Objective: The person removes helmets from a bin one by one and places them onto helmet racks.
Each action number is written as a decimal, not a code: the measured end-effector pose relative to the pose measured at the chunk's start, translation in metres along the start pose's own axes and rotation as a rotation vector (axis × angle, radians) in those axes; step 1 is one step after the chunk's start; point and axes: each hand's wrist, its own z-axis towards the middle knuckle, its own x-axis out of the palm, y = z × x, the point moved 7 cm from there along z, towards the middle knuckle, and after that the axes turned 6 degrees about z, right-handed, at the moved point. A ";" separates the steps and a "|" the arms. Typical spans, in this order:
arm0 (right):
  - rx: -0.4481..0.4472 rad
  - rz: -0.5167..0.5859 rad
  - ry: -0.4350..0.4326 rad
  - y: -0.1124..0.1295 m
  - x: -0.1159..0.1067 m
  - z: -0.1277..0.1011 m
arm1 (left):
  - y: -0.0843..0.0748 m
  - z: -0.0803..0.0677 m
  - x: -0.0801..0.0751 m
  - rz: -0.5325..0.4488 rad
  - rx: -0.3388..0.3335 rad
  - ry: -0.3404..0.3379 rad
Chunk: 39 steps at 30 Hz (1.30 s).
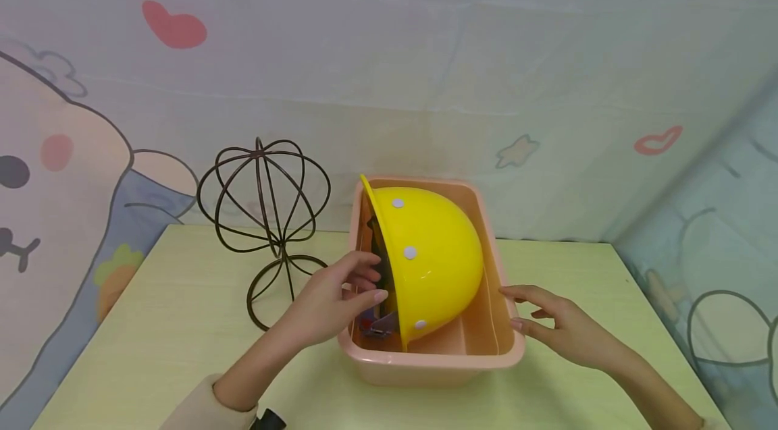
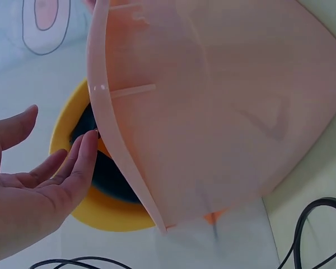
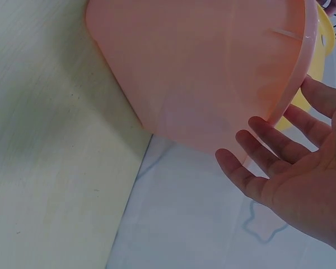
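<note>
A yellow helmet (image 1: 434,254) with white dots lies on its side in a pink plastic basin (image 1: 425,359), its open side facing left. My left hand (image 1: 340,298) reaches over the basin's left rim toward the dark inside of the helmet, thumb and fingers apart. In the left wrist view, the left hand (image 2: 50,162) has its fingertips right at the rim, overlapping the helmet's dark lining (image 2: 115,179). At the basin's right rim, my right hand (image 1: 562,329) touches the edge with thumb and index fingertips. The right wrist view shows the right hand's (image 3: 297,151) other fingers spread beside the basin wall.
Left of the basin stands a dark wire rack (image 1: 264,194) with a round cage top and a ring base. The pale table (image 1: 571,268) meets a printed cloth backdrop (image 1: 377,79) at the back. A strap and small printed item (image 1: 379,325) show below the helmet's opening.
</note>
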 end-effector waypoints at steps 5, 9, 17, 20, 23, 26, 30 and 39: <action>0.015 0.006 0.007 0.000 0.000 0.000 | -0.002 0.007 0.002 -0.017 -0.029 0.001; 0.040 0.000 -0.003 -0.002 -0.001 -0.001 | -0.002 0.012 0.005 -0.032 -0.057 -0.004; 0.060 -0.011 0.001 -0.004 -0.002 -0.001 | 0.000 0.020 0.009 -0.071 -0.134 -0.009; 0.060 -0.007 0.001 -0.003 -0.002 -0.001 | 0.002 0.021 0.010 -0.063 -0.159 -0.015; 0.067 -0.003 0.006 -0.003 -0.002 -0.001 | 0.004 0.022 0.013 -0.067 -0.167 -0.005; 0.071 0.005 0.015 -0.003 -0.001 -0.001 | 0.003 0.021 0.015 -0.091 -0.164 0.011; 0.073 0.012 0.022 -0.002 -0.001 -0.002 | 0.002 0.022 0.017 -0.085 -0.154 0.028; 0.076 0.008 0.007 -0.003 -0.001 -0.001 | 0.003 0.026 0.022 -0.032 -0.138 0.075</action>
